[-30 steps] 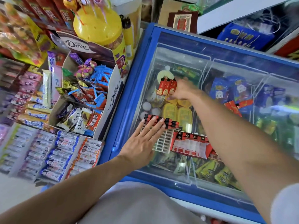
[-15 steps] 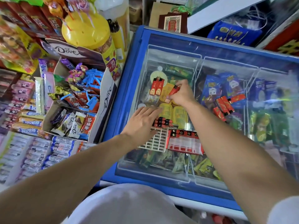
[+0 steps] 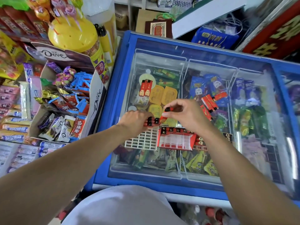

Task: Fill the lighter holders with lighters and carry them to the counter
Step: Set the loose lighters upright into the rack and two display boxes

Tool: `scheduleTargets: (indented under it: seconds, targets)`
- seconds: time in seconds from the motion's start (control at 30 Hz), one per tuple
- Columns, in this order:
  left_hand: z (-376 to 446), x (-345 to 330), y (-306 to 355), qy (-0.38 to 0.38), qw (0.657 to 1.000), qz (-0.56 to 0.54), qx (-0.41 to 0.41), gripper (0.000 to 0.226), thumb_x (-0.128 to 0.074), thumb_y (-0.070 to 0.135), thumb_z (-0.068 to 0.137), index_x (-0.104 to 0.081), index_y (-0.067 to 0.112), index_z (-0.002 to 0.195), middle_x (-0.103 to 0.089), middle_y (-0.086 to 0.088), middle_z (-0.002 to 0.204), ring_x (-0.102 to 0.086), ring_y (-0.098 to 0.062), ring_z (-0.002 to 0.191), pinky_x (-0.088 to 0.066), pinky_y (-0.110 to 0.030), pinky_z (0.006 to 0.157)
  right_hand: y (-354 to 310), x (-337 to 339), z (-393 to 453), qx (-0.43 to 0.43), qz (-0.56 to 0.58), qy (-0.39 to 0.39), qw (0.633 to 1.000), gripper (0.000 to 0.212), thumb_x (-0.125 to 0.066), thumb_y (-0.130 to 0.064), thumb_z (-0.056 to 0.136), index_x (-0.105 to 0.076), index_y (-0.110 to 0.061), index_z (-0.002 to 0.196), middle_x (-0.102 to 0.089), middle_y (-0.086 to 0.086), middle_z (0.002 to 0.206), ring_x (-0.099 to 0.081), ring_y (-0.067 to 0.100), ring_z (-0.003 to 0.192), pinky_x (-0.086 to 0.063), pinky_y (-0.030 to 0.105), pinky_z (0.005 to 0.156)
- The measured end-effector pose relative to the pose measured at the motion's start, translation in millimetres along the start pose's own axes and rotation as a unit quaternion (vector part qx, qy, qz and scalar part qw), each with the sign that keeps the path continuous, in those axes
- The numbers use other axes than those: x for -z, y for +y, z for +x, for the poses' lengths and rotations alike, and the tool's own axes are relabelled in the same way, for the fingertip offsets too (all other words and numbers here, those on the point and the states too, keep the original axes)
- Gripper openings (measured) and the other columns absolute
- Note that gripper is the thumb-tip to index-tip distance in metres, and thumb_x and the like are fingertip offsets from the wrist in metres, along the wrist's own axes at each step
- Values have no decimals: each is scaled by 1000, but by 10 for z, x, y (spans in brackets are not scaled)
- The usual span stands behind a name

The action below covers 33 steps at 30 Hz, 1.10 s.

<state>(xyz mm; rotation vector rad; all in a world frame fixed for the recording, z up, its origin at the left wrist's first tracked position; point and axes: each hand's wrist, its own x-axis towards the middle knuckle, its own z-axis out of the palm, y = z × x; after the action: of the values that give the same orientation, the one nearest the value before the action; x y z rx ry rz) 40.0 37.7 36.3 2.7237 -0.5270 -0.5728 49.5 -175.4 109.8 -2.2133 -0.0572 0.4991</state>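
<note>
A white grid lighter holder (image 3: 142,140) lies on the freezer's glass lid (image 3: 211,65), with a row of red lighters (image 3: 152,121) standing in its far edge. My left hand (image 3: 135,120) rests on that row, fingers pressed on the lighters. My right hand (image 3: 185,114) pinches one red lighter (image 3: 167,111) and holds it tilted just over the row's right end. A second holder in a red sleeve (image 3: 176,139) sits beside the white one, full of black-capped lighters. Two loose red lighters (image 3: 145,87) lie further back, and several more (image 3: 210,101) lie to the right.
The blue-framed freezer (image 3: 113,88) holds ice-cream packs under the glass. To the left stands an open Dove chocolate box (image 3: 95,98), a yellow lollipop tub (image 3: 73,36) and shelves of candy bars (image 3: 24,151). A red box with gold characters (image 3: 276,33) sits at the far right.
My right hand took one lighter from the loose group at the back and brought it down to the white holder. My left hand curled onto the row of lighters. The view shifted down.
</note>
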Motion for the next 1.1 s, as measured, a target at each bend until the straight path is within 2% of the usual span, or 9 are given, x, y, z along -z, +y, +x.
scheduleTargets:
  seconds: [0.07,0.17,0.3,0.43,0.53,0.63,0.9,1.0,1.1]
  targets:
    - [-11,-3,-9,5,1000,1,2,40,-72,29,93,-57,29,130,-67,2,110,-66,-24,99,-52,-41,87,4,-104,-104,14,-30,-5,999,17,-80,-36,83,-75,-34,99,-69,-25,100,-62,-12,80,-44,9,71]
    - [-29,-14,-24,11,1000,-4,8,37,-71,31,93,-58,30,127,-68,2,106,-66,-26,96,-53,-42,85,29,-253,-153,32,-59,5,998,19,-75,-40,87,-75,-37,106,-71,-20,110,-65,-1,99,-50,24,89]
    - [-74,-28,-89,16,1000,-11,23,32,-68,32,94,-58,30,125,-69,-1,104,-66,-28,96,-52,-43,86,98,-420,-135,31,-79,20,996,17,-78,-38,85,-72,-33,100,-72,-19,99,-64,-5,93,-47,18,79]
    - [-115,-67,-147,25,999,-22,25,34,-70,29,93,-58,28,125,-70,-2,104,-67,-29,96,-51,-42,88,210,-612,-125,48,-137,44,988,17,-78,-39,84,-69,-32,96,-69,-16,99,-58,1,83,-42,26,71]
    - [-135,-95,-174,48,997,-53,0,35,-72,30,93,-60,23,125,-70,0,105,-66,-25,96,-47,-38,93,264,-707,-132,75,-184,76,977,17,-80,-32,83,-72,-25,97,-68,-10,100,-57,11,97,-38,29,79]
    - [-170,-129,-197,94,993,-60,-24,42,-73,36,91,-61,19,128,-69,0,109,-64,-22,101,-43,-36,97,294,-759,-126,77,-213,100,969,20,-82,-32,81,-73,-26,98,-72,-10,100,-61,15,99,-35,27,84]
    - [-250,-173,-197,143,984,-96,-40,36,-77,26,90,-64,13,121,-72,-2,105,-65,-24,97,-38,-33,93,249,-811,-141,67,-226,120,964,20,-82,-34,81,-74,-26,98,-74,-8,102,-63,16,98,-17,23,74]
    - [-253,-180,-197,145,982,-110,-38,35,-77,25,89,-65,12,119,-72,-2,103,-65,-25,94,-36,-29,88,262,-832,-143,62,-234,122,963,22,-82,-35,80,-74,-26,99,-73,-9,103,-63,17,99,-18,23,75]
    - [-254,-198,-207,145,983,-107,-37,43,-78,27,88,-63,12,125,-72,-3,110,-65,-25,102,-40,-34,97,286,-837,-135,66,-249,116,959,32,-82,-43,79,-72,-27,104,-71,-10,106,-62,15,103,-21,23,80]
